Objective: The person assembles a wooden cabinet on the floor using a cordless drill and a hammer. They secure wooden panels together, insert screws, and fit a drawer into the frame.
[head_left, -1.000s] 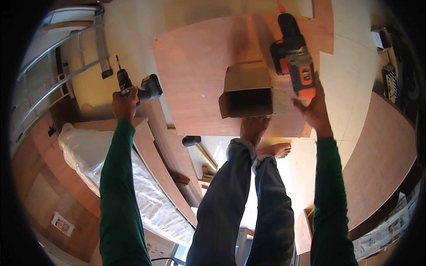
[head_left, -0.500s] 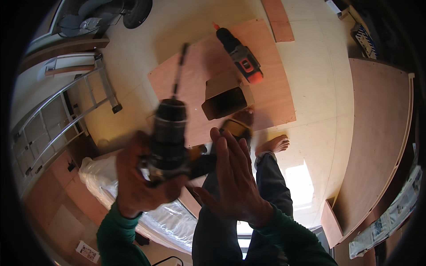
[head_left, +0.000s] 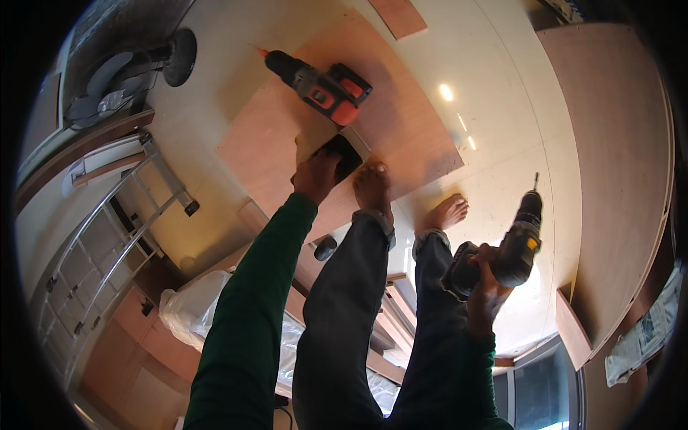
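My right hand [head_left: 489,283] is closed around the grip of a black cordless drill [head_left: 522,247] with a yellow mark. Its thin bit points up and away from me, over the floor at the right. My left hand [head_left: 317,175] reaches down into a small open cardboard box [head_left: 348,152] with a dark inside; the fingertips are lost in that dark opening. The box rests on a thin plywood sheet [head_left: 261,136]. Just beyond it, on the same sheet, lies a red and black cordless drill [head_left: 319,89] with an orange-red tip.
My bare feet [head_left: 446,212] stand near the sheet. An aluminium ladder [head_left: 118,208] leans at the left, close to a plastic-wrapped bundle [head_left: 190,308]. A large wooden panel [head_left: 616,143] runs along the right, and a small board [head_left: 398,17] lies at the far side.
The black drill has passed from my left hand to my right and moved right. My left hand has reached forward into the box. The view has shifted, too.
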Demonstrator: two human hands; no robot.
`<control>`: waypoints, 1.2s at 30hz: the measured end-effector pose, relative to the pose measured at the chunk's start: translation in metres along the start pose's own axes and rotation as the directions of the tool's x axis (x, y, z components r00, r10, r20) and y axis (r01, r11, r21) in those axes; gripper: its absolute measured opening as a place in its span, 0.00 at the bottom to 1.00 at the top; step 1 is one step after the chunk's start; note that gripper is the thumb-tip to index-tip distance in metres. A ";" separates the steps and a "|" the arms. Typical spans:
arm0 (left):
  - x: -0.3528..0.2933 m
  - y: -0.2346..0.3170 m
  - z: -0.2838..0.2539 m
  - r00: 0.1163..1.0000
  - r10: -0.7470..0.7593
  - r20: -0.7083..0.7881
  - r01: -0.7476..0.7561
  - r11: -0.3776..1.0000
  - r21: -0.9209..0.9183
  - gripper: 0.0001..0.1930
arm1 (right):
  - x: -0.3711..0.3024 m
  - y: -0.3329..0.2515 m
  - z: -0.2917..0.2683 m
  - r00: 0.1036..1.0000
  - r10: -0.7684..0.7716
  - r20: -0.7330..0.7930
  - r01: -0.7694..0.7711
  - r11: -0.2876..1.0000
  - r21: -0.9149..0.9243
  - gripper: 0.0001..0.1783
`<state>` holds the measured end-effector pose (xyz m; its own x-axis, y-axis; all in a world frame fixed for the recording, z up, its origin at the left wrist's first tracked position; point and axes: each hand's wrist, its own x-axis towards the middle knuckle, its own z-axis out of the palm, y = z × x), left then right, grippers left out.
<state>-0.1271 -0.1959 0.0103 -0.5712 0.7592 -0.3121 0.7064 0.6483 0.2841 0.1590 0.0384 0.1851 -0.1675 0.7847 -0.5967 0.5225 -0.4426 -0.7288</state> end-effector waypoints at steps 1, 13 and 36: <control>-0.003 -0.012 0.021 0.994 -0.032 0.103 0.023 0.996 0.084 0.08 | 0.000 0.010 0.003 0.995 0.079 -0.058 -0.075 0.995 0.064 0.07; -0.003 0.017 -0.041 0.947 -0.246 0.206 0.238 0.969 0.063 0.12 | -0.014 0.077 0.016 0.919 0.256 0.300 -0.294 0.952 0.088 0.24; 0.120 0.279 0.041 0.598 -0.195 0.777 0.743 -0.229 -0.629 0.08 | -0.001 0.081 -0.003 0.985 -0.164 0.062 0.152 0.975 0.164 0.17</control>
<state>0.0184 0.0741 0.0149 -0.1541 0.2828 -0.9467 -0.8493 0.4517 0.2732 0.2044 0.0034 0.1275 -0.3021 0.8184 -0.4889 0.3465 -0.3835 -0.8560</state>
